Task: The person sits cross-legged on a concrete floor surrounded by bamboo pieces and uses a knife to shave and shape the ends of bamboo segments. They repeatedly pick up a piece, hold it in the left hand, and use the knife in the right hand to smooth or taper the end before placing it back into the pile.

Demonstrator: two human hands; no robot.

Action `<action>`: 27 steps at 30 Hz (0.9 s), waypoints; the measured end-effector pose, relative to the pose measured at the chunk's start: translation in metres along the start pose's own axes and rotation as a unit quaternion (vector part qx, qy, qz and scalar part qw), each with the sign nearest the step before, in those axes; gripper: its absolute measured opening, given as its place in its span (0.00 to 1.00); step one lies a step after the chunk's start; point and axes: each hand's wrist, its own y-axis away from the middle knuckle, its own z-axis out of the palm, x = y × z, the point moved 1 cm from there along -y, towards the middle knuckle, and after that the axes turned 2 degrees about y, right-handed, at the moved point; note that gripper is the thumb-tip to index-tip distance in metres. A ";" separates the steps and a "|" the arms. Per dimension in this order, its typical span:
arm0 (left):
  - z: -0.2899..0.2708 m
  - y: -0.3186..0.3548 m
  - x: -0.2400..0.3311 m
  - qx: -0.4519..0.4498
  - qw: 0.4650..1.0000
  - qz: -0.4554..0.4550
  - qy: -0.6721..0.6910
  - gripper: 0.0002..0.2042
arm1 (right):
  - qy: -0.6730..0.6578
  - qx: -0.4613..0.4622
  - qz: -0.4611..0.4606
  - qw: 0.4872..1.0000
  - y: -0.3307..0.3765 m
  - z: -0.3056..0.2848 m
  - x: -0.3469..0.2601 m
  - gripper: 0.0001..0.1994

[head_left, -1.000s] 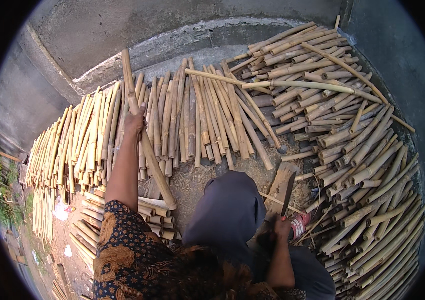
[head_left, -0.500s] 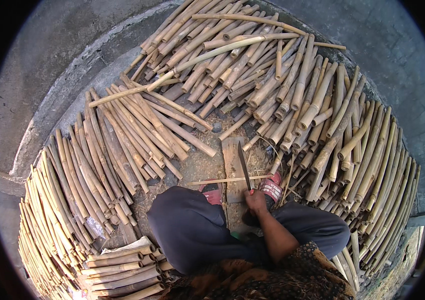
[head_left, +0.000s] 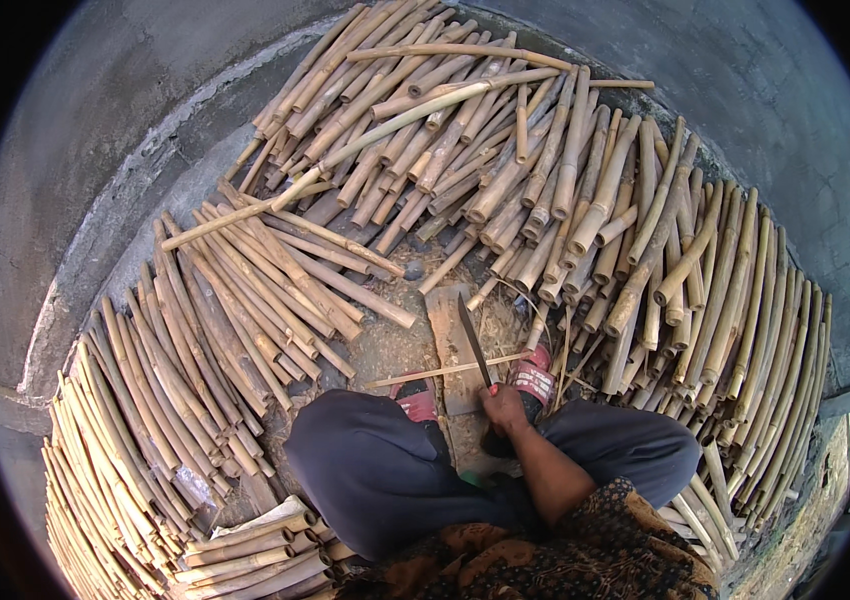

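Observation:
My right hand (head_left: 507, 408) is closed round the handle of a machete (head_left: 473, 338), its long dark blade pointing away from me and a little left. Beneath the blade a wooden board (head_left: 445, 315) lies on the ground between my feet. A thin bamboo strip (head_left: 415, 378) stretches crosswise over the board, from my left foot to my right, passing by the blade. Red-and-white footwear (head_left: 533, 376) shows on my right foot, and red footwear (head_left: 415, 398) on my left. My left hand is out of view.
Cut bamboo poles (head_left: 545, 180) are piled ahead and to the right. More poles (head_left: 215, 320) lie along the left, with a short stack (head_left: 255, 565) at the lower left. Grey concrete walls (head_left: 95, 130) rise behind. Loose shavings (head_left: 500, 325) litter the ground.
The view has shifted, so the piles sit slightly further left. My right hand still grips the machete; the blade tip leans a little more to the left.

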 end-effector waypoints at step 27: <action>0.027 0.519 0.639 -0.421 0.532 0.719 0.150 0.20 | -0.017 -0.067 0.036 0.997 -0.003 -0.003 0.003 0.26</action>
